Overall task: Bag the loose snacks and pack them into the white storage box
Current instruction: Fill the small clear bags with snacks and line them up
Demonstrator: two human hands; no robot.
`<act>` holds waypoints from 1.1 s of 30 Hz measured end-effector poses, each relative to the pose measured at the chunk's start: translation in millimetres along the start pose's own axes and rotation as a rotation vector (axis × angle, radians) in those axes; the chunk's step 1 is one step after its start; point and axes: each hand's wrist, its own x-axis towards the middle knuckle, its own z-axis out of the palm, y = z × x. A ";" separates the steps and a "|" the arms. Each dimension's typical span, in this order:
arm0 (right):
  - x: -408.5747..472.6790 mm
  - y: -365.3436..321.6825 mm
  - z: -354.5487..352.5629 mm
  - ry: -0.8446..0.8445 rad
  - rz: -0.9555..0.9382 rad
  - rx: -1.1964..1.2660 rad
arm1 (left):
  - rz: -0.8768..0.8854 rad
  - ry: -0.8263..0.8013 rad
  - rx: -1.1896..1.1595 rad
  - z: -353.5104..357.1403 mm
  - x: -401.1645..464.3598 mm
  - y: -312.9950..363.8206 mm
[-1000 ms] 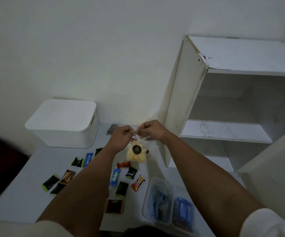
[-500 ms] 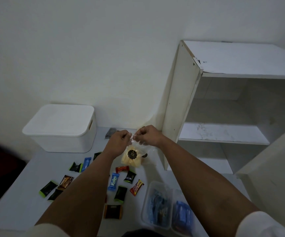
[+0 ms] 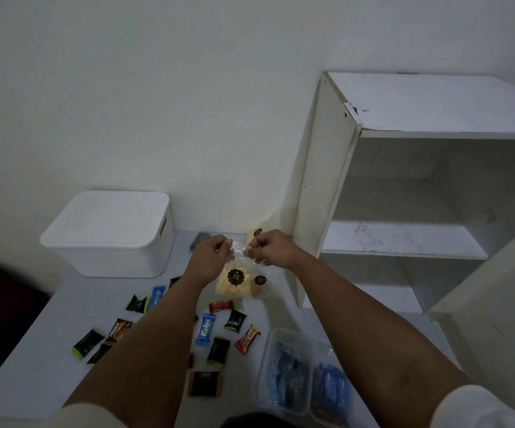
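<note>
- Since the earlier frame: hands slightly farther apart at the bag's mouth, clear film now stretched between them; bag hanging a little lower over the table; second small dark-stickered pack now visible beside the yellow one inside the bag.
- Nearest, lower right: two clear plastic tubs [image 3: 284,369] side by side on the table [image 3: 34,375], holding blue-wrapped snacks.
- Near centre: brown-wrapped snack [image 3: 204,383] flat on the table, just beside the left forearm.
- Mid table: loose snacks scattered: black-and-green packs [image 3: 218,351], blue "Kalpa" bar [image 3: 205,329], red "Beng-Beng" bar [image 3: 247,339], small red bar [image 3: 221,306], brown "Nextar" pack [image 3: 118,330], further black-green packs [image 3: 87,343] at the left.
- Above the scatter: clear plastic bag [image 3: 244,282] held off the table, containing yellow snack pieces under a round black sticker [image 3: 235,276].
- Left hand [image 3: 210,257]: fingers pinched on the bag's top edge, left side.
- Right hand [image 3: 270,247]: fingers pinched on the bag's top edge, right side.
- Behind the hands: small dark packet [image 3: 199,239] and another stickered pack [image 3: 255,234] against the wall, partly hidden.
- Far left: white storage box [image 3: 111,233] on the table, lid on, well apart from the bag.
- Far right: white open shelf unit [image 3: 404,193], standing beside the table.
</note>
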 end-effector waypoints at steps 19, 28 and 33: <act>-16.0 6.1 -11.2 0.017 0.086 0.267 | -0.158 -0.041 -0.326 7.8 -5.1 21.5; -25.9 11.8 -3.2 0.014 0.103 0.368 | -0.187 -0.007 -0.380 5.2 -16.9 16.1; -24.0 12.2 18.2 0.011 0.080 0.412 | -0.245 0.049 -0.422 -3.5 -25.9 6.4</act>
